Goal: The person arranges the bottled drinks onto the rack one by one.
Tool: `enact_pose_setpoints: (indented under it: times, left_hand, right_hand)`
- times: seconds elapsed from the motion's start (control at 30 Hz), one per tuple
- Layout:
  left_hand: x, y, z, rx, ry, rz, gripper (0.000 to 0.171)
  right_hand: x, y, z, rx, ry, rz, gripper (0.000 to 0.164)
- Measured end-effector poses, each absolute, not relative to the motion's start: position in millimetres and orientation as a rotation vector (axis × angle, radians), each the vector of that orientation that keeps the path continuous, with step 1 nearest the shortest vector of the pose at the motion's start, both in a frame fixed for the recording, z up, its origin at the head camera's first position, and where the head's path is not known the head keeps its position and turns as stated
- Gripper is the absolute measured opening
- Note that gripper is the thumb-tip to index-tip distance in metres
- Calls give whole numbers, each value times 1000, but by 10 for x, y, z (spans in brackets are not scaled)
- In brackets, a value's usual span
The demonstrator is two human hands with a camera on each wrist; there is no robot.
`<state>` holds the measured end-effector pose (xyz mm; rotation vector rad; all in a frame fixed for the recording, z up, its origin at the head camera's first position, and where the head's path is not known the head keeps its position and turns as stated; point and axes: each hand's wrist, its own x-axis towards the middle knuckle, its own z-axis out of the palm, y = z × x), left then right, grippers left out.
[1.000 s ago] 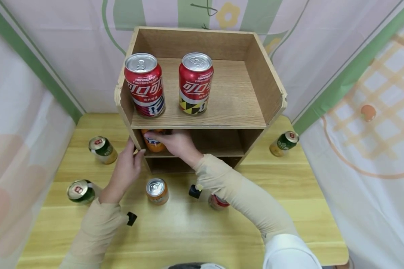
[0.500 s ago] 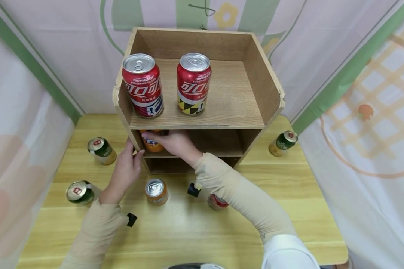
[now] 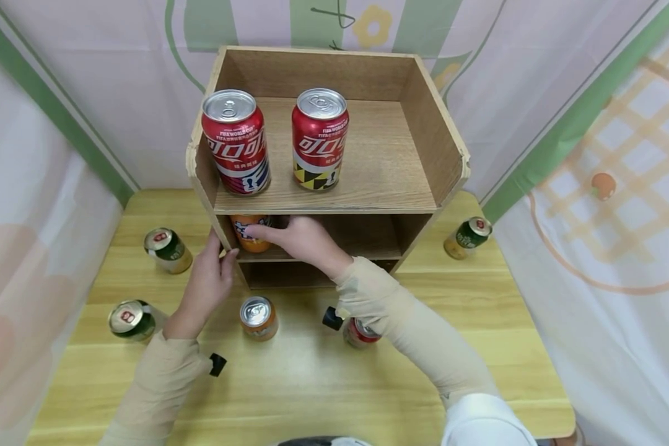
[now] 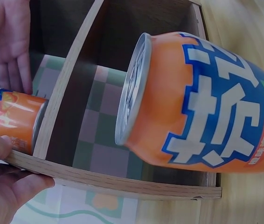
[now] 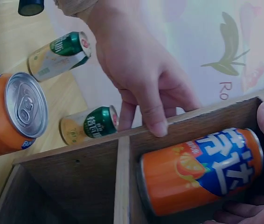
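Note:
An orange soda can (image 3: 251, 233) stands at the left end of the wooden shelf's (image 3: 323, 209) middle level. My right hand (image 3: 306, 241) is at its right side, thumb and fingers spread apart. In the right wrist view, the label of this can (image 5: 202, 170) shows between that thumb and the fingers. My left hand (image 3: 209, 279) grips the front edge of the shelf's left side panel, thumb inside and fingers outside, as the left wrist view also shows for the left hand (image 4: 6, 182). On the top level stand two red cola cans, one left (image 3: 236, 142) and one nearer the middle (image 3: 319, 139).
Before the shelf, a second orange can (image 3: 259, 319) and a red can (image 3: 359, 334), partly behind the right sleeve, stand on the table (image 3: 312, 396). Green-and-gold cans stand left (image 3: 168, 250), front left (image 3: 134, 320) and right (image 3: 468, 237). A patterned cloth (image 3: 89, 74) hangs around the table.
My right hand has drawn slightly right and its thumb has slid back, so more of the orange can's label shows. My left hand keeps its hold on the shelf panel.

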<state>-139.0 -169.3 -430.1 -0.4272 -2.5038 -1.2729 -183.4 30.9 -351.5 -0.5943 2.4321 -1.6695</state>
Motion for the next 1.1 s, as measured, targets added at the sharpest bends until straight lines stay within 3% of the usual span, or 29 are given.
enact_pose_setpoints:
  times: [0.43,1.1]
  left_hand:
    - [-1389,-1692,-4304,-430,-2501,-1261,44]
    - [-1414,-1713,-4333,-435,-2503,-1238,42]
  right_hand:
    - [-1595,708,-3443,-477,2457,-1636,78]
    - [-1189,1655,-3555,-692,2337,-1903,62]
